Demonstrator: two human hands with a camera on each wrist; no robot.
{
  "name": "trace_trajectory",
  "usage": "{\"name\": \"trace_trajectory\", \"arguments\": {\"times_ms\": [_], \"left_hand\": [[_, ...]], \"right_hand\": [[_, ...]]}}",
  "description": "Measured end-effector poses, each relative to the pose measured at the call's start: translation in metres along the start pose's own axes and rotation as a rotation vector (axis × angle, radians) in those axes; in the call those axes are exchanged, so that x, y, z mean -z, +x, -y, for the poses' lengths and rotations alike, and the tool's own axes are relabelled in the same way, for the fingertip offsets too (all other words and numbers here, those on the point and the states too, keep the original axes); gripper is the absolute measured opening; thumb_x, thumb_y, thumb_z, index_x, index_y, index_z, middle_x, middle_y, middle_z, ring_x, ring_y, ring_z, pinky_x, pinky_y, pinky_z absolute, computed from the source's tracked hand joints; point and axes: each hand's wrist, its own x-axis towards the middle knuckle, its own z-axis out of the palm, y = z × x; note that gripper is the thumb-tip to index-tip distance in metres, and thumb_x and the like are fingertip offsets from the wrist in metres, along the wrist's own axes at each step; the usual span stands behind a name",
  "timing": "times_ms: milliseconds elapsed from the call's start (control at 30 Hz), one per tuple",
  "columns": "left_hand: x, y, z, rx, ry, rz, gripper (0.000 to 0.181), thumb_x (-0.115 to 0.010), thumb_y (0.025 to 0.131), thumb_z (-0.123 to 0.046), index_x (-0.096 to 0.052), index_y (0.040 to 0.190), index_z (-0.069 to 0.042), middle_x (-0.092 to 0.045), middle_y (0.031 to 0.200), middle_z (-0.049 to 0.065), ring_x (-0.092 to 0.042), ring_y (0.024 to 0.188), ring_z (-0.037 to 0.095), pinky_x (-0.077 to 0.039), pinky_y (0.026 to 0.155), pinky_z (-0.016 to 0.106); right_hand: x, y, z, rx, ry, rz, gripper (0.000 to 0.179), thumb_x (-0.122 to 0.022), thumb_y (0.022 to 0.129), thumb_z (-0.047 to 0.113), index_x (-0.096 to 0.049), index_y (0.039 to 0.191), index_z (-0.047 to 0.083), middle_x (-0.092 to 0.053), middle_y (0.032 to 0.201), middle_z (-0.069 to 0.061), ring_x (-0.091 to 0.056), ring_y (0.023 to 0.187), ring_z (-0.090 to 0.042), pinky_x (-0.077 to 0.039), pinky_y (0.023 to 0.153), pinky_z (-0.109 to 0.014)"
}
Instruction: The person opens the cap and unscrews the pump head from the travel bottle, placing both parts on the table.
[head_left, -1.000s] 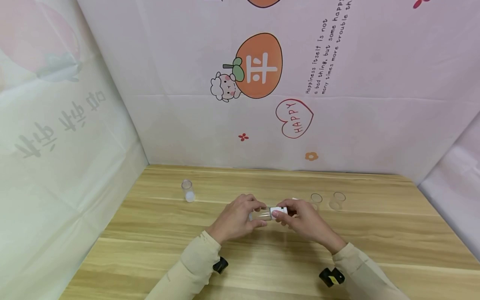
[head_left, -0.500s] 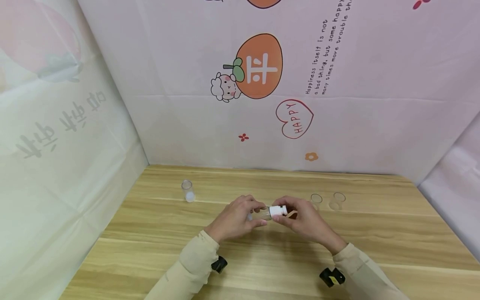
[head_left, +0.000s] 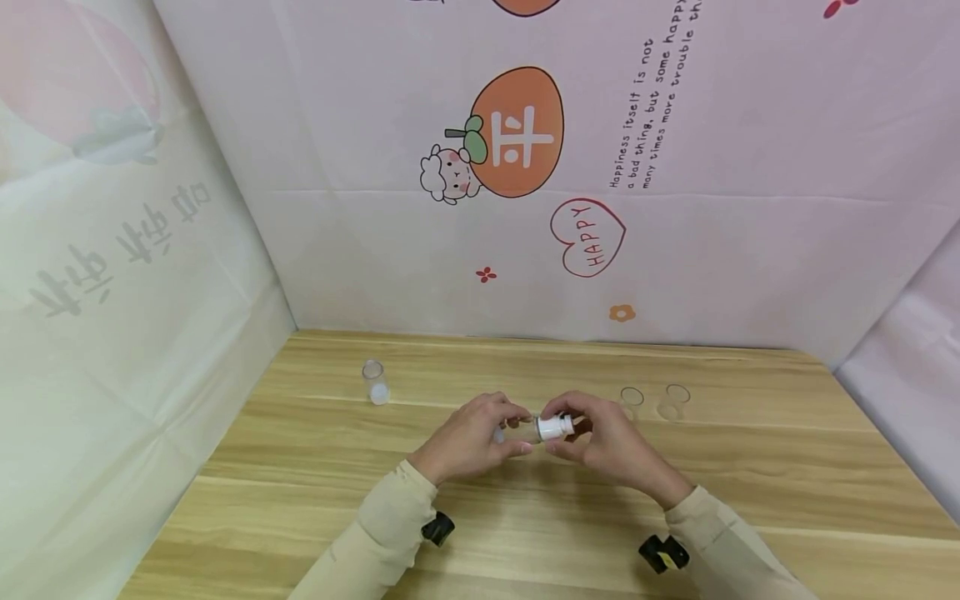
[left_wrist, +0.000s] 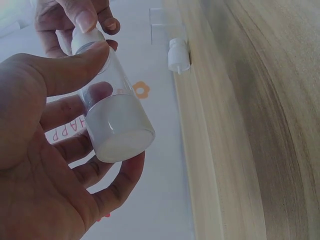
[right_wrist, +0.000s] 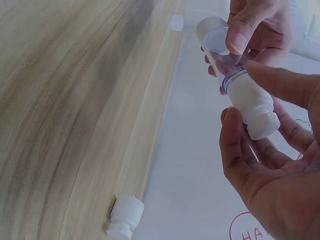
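Note:
My left hand (head_left: 468, 437) grips a clear cylindrical bottle (left_wrist: 121, 132) with a white base. It is tilted nearly on its side above the table. At the bottle's other end sits a white stepped top (right_wrist: 250, 100), which my right hand (head_left: 611, 437) holds between thumb and curled fingers. In the right wrist view the top meets the bottle's clear rim, with its narrower end pointing away from the bottle. Another white piece (left_wrist: 179, 56), with a thin nozzle-like tip, stands on the table; in the head view it is hidden behind my right hand.
A clear bottle with a white base (head_left: 377, 385) stands at the back left of the wooden table (head_left: 480, 533). Two clear cylinders, one of them a see-through cover (head_left: 675, 404), stand at the back right. A printed cloth (head_left: 375, 250) hangs behind the table.
The right fingers have shifted around the white top: the thumb has slid down off its face, and more of the top shows. The left hand holds the bottle almost still.

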Motion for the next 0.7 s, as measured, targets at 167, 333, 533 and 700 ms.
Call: {"name": "trace_trajectory", "arguments": {"times_ms": [167,333,533,700], "left_hand": [[0.0000,-0.0005,0.0011,0.003,0.007,-0.007,0.038,-0.076,0.093,-0.032,-0.071,0.124,-0.010,-0.063,0.102,-0.004,-0.059,0.095,0.017,-0.047,0.079,0.028],[-0.0002,-0.0006,0.0010,0.004,0.028,-0.025,0.037,-0.077,0.092,-0.031,-0.072,0.122,-0.010,-0.063,0.102,-0.003,-0.056,0.094,0.013,-0.047,0.080,0.030],[-0.0006,-0.0008,-0.0004,-0.006,0.056,-0.052,0.036,-0.079,0.091,-0.029,-0.072,0.121,-0.010,-0.064,0.104,-0.002,-0.056,0.097,0.014,-0.049,0.085,0.033],[-0.0015,-0.0009,-0.0019,-0.021,0.077,-0.095,0.036,-0.081,0.089,-0.028,-0.072,0.118,-0.010,-0.065,0.103,0.000,-0.056,0.095,0.014,-0.049,0.082,0.031]], "right_hand": [[0.0007,0.0004,0.0004,0.004,0.011,0.001,0.034,-0.083,0.082,0.000,-0.068,0.110,0.009,-0.069,0.103,-0.001,-0.067,0.087,-0.021,-0.059,0.077,-0.036],[0.0014,0.0004,-0.0004,-0.064,0.022,-0.018,0.031,-0.081,0.088,0.013,-0.068,0.115,0.007,-0.070,0.107,-0.003,-0.067,0.092,-0.022,-0.059,0.078,-0.036],[0.0023,0.0006,-0.0018,-0.186,-0.020,-0.005,0.036,-0.073,0.095,0.036,-0.069,0.116,0.008,-0.069,0.101,0.000,-0.065,0.090,-0.015,-0.056,0.077,-0.034],[0.0017,0.0013,-0.0022,-0.255,-0.011,0.037,0.036,-0.064,0.100,0.040,-0.070,0.108,0.005,-0.068,0.085,-0.003,-0.065,0.077,-0.018,-0.054,0.064,-0.029]]}}
